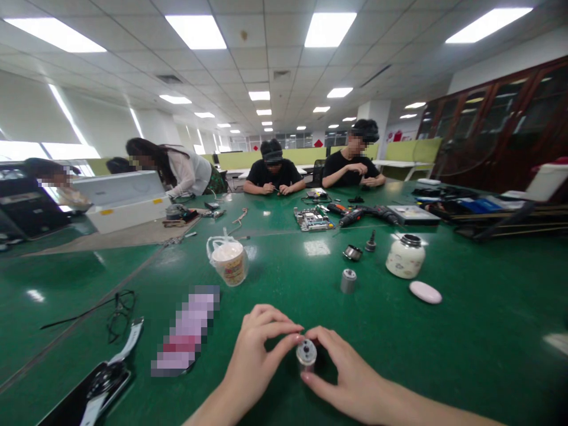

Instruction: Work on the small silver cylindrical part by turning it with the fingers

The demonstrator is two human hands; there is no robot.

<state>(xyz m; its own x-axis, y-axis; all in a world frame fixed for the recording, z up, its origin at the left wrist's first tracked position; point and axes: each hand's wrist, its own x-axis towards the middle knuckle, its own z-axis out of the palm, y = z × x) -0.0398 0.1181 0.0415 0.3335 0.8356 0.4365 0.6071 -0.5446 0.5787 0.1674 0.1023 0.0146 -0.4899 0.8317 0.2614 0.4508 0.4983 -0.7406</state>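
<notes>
While your right hand (pixel 344 368) holds the metal cylinder (pixel 306 355), your left hand (pixel 260 340) curls beside it.
Between your hands, it stands upright; whether the left grips too cannot be told.

Green table (pixel 284 266). Silver-grey cylinder (pixel 306 356). Cream jar (pixel 404 261) with small scattered prints and a dark rim; pale pink disc (pixel 425 292). Whitish cup (pixel 229 265) with a reddish-yellow print. Pale blue strap (pixel 129 342). Dark reddish-brown cabinet (pixel 501 127).
</notes>
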